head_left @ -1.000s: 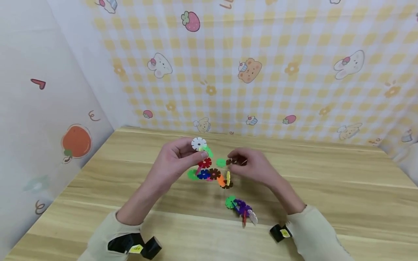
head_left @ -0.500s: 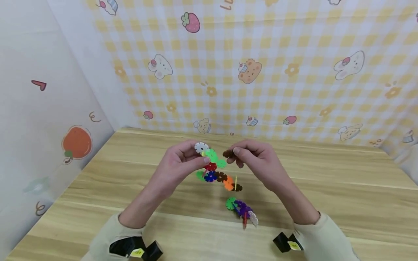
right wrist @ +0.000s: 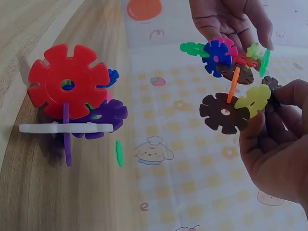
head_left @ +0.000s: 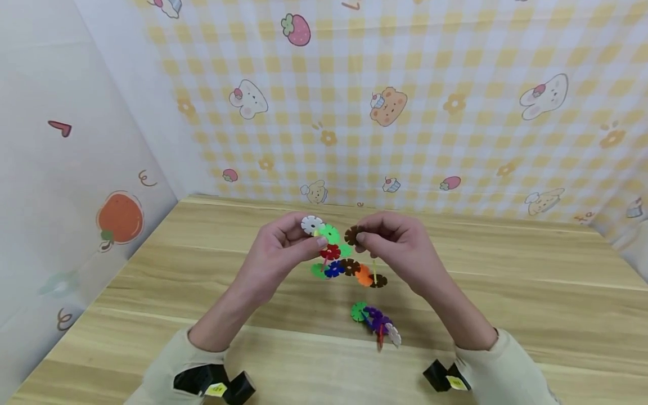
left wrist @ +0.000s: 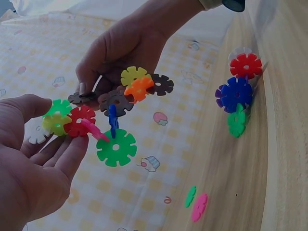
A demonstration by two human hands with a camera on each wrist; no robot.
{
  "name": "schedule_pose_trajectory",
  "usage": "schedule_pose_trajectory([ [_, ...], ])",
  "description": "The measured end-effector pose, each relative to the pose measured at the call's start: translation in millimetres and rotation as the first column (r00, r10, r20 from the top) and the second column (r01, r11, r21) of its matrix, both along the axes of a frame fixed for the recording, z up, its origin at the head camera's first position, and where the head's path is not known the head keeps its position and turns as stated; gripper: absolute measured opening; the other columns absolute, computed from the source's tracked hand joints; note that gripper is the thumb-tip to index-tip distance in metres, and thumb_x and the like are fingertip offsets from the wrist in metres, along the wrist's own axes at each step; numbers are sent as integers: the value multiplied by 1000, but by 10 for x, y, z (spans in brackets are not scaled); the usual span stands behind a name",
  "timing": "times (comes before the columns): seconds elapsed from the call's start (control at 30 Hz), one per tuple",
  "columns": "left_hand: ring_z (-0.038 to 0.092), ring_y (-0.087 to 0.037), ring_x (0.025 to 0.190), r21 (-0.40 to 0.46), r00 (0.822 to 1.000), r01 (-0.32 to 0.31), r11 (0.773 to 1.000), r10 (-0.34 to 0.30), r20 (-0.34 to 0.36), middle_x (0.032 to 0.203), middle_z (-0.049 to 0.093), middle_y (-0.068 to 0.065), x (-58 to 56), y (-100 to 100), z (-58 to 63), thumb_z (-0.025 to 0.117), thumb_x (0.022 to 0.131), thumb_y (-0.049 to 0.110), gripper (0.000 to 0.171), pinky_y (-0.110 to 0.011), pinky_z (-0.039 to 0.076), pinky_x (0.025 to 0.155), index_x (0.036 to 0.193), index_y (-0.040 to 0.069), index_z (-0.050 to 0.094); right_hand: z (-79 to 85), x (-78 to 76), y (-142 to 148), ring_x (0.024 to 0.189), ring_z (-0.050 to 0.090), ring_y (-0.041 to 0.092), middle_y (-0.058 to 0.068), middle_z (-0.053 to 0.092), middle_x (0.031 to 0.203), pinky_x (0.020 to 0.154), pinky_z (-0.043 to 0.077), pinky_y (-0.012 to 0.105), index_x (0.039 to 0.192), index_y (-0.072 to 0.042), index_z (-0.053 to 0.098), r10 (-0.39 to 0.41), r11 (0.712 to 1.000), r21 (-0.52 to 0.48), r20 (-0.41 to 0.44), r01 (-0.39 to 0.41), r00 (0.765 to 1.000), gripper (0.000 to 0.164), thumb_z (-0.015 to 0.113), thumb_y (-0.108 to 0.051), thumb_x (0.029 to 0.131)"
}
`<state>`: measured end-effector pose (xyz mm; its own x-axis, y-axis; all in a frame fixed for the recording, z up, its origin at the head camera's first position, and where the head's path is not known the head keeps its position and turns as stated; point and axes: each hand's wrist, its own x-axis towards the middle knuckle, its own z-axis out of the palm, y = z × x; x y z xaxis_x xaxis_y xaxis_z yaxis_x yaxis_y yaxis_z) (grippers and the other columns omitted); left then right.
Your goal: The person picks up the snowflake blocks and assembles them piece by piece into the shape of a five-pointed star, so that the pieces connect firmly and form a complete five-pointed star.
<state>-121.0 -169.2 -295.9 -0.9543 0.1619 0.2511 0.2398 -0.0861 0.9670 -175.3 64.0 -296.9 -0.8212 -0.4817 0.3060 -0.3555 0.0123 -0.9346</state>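
My left hand [head_left: 275, 250] pinches one end of a chain of slotted plastic snowflake discs, near its white disc [head_left: 311, 225] and light green disc [head_left: 329, 233]. Below, the chain runs through a red disc [head_left: 331, 251], a blue disc [head_left: 334, 269] and an orange disc [head_left: 363, 275], to a brown one [head_left: 378, 280] with a yellow disc [right wrist: 254, 101] by it. Between thumb and fingers my right hand [head_left: 400, 247] holds a single brown disc [head_left: 352, 235], close beside the light green disc; whether they touch I cannot tell. The chain hangs above the table.
A second joined cluster of snowflake discs [head_left: 377, 320], in green, purple, red and white, stands on the wooden table [head_left: 506, 292] nearer me. In the left wrist view, a green disc [left wrist: 190, 196] and a pink disc [left wrist: 199, 207] lie apart. Patterned cloth [head_left: 324, 112] covers the wall behind.
My right hand has risen slightly and turned the brown disc, whose face now shows. My left hand and the chain have shifted a little to the right. The cluster on the table stays put.
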Motion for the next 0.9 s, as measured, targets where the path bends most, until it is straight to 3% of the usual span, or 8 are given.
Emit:
schedule_pose_trajectory([
  [0.2, 73, -15, 94, 30, 1000, 5, 1000, -4, -21, 103, 75, 0, -2, 1, -6, 65, 95, -2, 25, -36, 60, 92, 119, -5, 63, 12, 25, -26, 86, 72, 20, 6, 78, 99, 77, 62, 31, 105, 1, 75, 9, 1000, 2, -29, -9, 1000, 11, 69, -3, 96],
  [0.5, 73, -16, 99, 48, 1000, 20, 999, -19, -21, 105, 76, 0, 12, 21, -10, 64, 96, -2, 25, -36, 59, 94, 121, -4, 62, 31, 73, -47, 76, 70, 20, 8, 78, 96, 62, 57, 26, 103, -5, 79, -43, 997, 61, -111, 50, 993, 11, 72, -7, 95],
  [0.73, 73, -16, 101, 47, 999, 25, 999, -24, -22, 107, 76, 0, 9, 36, -16, 65, 96, -3, 26, -37, 59, 94, 121, -5, 61, 60, 96, -36, 86, 74, 17, 8, 79, 98, 77, 61, 29, 102, -3, 79, -102, 992, 64, -132, 112, 986, 10, 73, -7, 95],
  [0.9, 73, -16, 101, 36, 999, 32, 999, -30, -31, 109, 76, -1, 4, 42, -15, 66, 95, -4, 27, -37, 59, 94, 122, -7, 61, 70, 86, -19, 85, 73, 15, 7, 79, 98, 76, 60, 27, 100, -4, 80, -97, 991, 71, -168, 110, 981, 9, 73, -6, 95],
])
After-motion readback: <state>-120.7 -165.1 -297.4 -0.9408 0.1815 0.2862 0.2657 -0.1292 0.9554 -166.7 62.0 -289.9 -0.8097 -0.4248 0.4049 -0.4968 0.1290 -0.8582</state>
